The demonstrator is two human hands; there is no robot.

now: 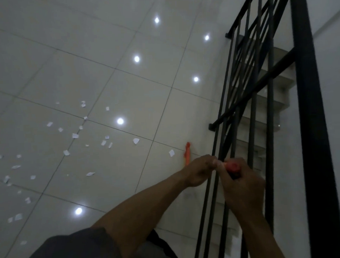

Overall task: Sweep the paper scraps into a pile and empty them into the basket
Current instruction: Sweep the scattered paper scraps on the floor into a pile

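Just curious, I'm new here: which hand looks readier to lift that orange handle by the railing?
Probably the right hand: it grips the orange handle; the left hand only touches its end.

Black railing (269, 105) blocks the right; tiled floor (84, 64) lies open leftward

This is an indoor hall at the foot of a staircase, in a home or a similar building. Glossy pale floor tiles (84, 64) spread out to the left of the left hand (198, 170) and mirror round ceiling lights as bright spots (120, 121). A black metal railing (308, 103) rises just by the right hand (243, 182). Pale steps (277, 97) climb behind its bars, with a white wall (331, 14) beyond.
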